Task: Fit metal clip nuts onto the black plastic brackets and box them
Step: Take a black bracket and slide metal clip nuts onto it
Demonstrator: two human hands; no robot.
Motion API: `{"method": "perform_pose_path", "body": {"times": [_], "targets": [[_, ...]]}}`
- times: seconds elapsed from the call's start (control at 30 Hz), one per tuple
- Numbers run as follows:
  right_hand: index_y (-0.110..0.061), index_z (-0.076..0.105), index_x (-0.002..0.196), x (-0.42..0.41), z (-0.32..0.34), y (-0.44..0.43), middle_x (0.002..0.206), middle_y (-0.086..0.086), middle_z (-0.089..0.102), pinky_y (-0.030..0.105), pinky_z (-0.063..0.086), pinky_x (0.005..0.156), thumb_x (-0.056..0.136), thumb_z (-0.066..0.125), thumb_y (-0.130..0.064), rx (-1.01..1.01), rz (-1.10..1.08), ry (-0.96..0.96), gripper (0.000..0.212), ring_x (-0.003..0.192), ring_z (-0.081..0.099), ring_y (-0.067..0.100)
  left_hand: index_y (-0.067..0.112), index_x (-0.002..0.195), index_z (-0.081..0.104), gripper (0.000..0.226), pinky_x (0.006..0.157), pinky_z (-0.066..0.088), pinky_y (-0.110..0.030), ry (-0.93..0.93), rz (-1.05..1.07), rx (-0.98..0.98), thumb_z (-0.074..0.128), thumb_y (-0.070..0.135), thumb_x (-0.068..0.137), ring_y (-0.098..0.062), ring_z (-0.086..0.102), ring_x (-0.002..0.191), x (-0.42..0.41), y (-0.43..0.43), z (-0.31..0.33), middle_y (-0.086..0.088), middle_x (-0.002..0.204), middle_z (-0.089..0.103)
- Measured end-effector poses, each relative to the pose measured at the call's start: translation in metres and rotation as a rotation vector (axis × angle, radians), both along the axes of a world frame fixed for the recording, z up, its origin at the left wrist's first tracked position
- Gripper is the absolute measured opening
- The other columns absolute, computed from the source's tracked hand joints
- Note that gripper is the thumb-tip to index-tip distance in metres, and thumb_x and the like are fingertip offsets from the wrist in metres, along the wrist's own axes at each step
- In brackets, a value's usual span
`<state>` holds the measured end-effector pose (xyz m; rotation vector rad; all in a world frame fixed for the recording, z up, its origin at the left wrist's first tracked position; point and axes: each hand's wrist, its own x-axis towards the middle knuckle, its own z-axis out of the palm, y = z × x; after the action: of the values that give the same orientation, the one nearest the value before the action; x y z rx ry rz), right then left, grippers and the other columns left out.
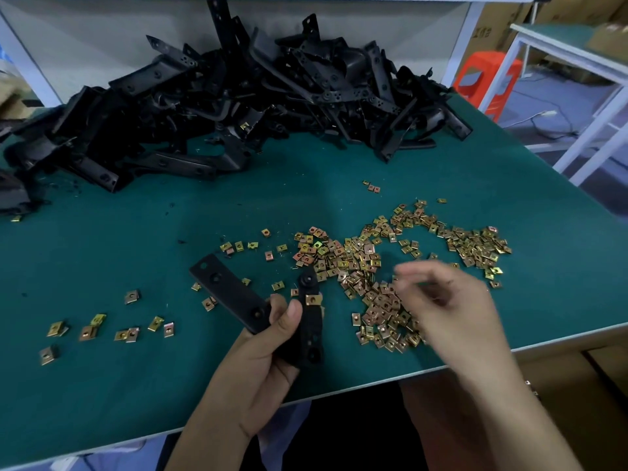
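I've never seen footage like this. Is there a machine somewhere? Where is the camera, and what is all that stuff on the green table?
There is no machine here. These are a person's two bare hands, filmed by one camera worn on the head, which looks forward and down. The left hand grips a black bracket that already has one metal clip nut fitted on it. The right hand hovers over a spread of loose clip nuts. It is blurred, so I cannot tell whether it holds one. At the back of the green table lies a big heap of brackets. Some stray nuts lie off to the left.
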<state>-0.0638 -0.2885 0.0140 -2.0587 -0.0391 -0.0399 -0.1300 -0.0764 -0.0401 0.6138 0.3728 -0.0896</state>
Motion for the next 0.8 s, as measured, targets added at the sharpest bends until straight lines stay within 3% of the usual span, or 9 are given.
{"method": "perform_pose_path", "body": {"times": [0.07, 0.13, 0.2, 0.3, 0.4, 0.5, 0.63, 0.73, 0.8], "targets": [[-0.030, 0.075, 0.107, 0.011, -0.003, -0.027, 0.107, -0.006, 0.070, 0.026, 0.045, 0.086, 0.088, 0.072, -0.013, -0.420, -0.049, -0.029, 0.025, 0.099, 0.063, 0.014, 0.014, 0.090, 0.050, 0.042, 0.075, 0.060, -0.024, -0.038, -0.005, -0.015, 0.088, 0.012, 0.072, -0.018, 0.074, 0.095, 0.000, 0.001, 0.001, -0.014, 0.117, 0.073], [-0.027, 0.074, 0.115, 0.016, -0.009, -0.046, 0.120, 0.001, 0.066, 0.034, 0.043, 0.096, 0.088, 0.074, -0.016, -0.653, 0.012, 0.057, 0.029, 0.112, 0.057, 0.022, 0.015, 0.083, 0.051, 0.051, 0.073, 0.060, -0.024, -0.051, -0.007, -0.005, 0.097, 0.017, 0.062, -0.018, 0.074, 0.093, 0.000, 0.002, 0.001, -0.012, 0.106, 0.076], [-0.026, 0.076, 0.114, 0.017, -0.014, -0.052, 0.118, 0.001, 0.067, 0.033, 0.042, 0.096, 0.086, 0.077, -0.018, -0.664, 0.043, 0.060, 0.028, 0.113, 0.057, 0.023, 0.018, 0.074, 0.052, 0.055, 0.070, 0.059, -0.023, -0.074, -0.020, 0.014, 0.102, 0.023, 0.052, -0.016, 0.073, 0.089, 0.000, 0.002, 0.000, -0.004, 0.090, 0.073], [-0.025, 0.080, 0.098, 0.017, -0.019, -0.053, 0.102, -0.005, 0.069, 0.028, 0.043, 0.088, 0.083, 0.081, -0.020, -0.603, 0.027, -0.040, 0.017, 0.101, 0.061, 0.018, 0.021, 0.068, 0.051, 0.052, 0.067, 0.057, -0.020, -0.098, -0.034, 0.053, 0.102, 0.027, 0.055, -0.013, 0.068, 0.084, 0.001, 0.001, -0.002, 0.001, 0.078, 0.060], [-0.027, 0.078, 0.098, 0.017, -0.023, -0.055, 0.098, -0.008, 0.067, 0.034, 0.048, 0.092, 0.083, 0.081, -0.021, -0.594, 0.063, -0.096, 0.017, 0.102, 0.060, 0.018, 0.022, 0.067, 0.051, 0.052, 0.067, 0.057, -0.020, -0.110, -0.032, 0.065, 0.101, 0.027, 0.056, -0.011, 0.065, 0.079, 0.003, 0.000, -0.004, 0.002, 0.075, 0.055], [-0.030, 0.077, 0.109, 0.018, -0.026, -0.057, 0.103, -0.008, 0.063, 0.031, 0.043, 0.094, 0.086, 0.078, -0.022, -0.606, 0.134, -0.114, 0.025, 0.107, 0.054, 0.015, 0.021, 0.067, 0.049, 0.052, 0.063, 0.056, -0.021, -0.121, -0.048, 0.073, 0.100, 0.026, 0.058, -0.010, 0.063, 0.074, 0.004, -0.001, -0.004, 0.002, 0.074, 0.053], [-0.032, 0.076, 0.102, 0.022, -0.026, -0.060, 0.101, -0.010, 0.060, 0.030, 0.043, 0.094, 0.084, 0.079, -0.021, -0.633, 0.187, -0.123, 0.020, 0.107, 0.053, 0.015, 0.021, 0.067, 0.050, 0.052, 0.064, 0.056, -0.021, -0.110, -0.057, 0.081, 0.100, 0.025, 0.056, -0.010, 0.063, 0.074, 0.003, -0.002, -0.002, 0.001, 0.075, 0.054], [-0.037, 0.063, 0.089, 0.021, -0.024, -0.060, 0.092, -0.021, 0.057, 0.008, 0.036, 0.080, 0.082, 0.078, -0.020, -0.572, 0.157, -0.132, 0.023, 0.095, 0.052, 0.003, 0.021, 0.066, 0.050, 0.050, 0.066, 0.055, -0.022, -0.097, -0.051, 0.066, 0.099, 0.024, 0.058, -0.010, 0.062, 0.074, 0.003, -0.003, 0.001, 0.001, 0.075, 0.055], [-0.035, 0.059, 0.081, 0.021, -0.025, -0.058, 0.080, -0.023, 0.058, 0.003, 0.037, 0.072, 0.080, 0.077, -0.017, -0.504, 0.097, -0.139, 0.025, 0.088, 0.055, -0.005, 0.021, 0.066, 0.049, 0.040, 0.066, 0.056, -0.021, -0.093, -0.047, 0.058, 0.088, 0.019, 0.074, -0.011, 0.060, 0.075, 0.004, -0.004, 0.002, 0.001, 0.075, 0.055]]}}
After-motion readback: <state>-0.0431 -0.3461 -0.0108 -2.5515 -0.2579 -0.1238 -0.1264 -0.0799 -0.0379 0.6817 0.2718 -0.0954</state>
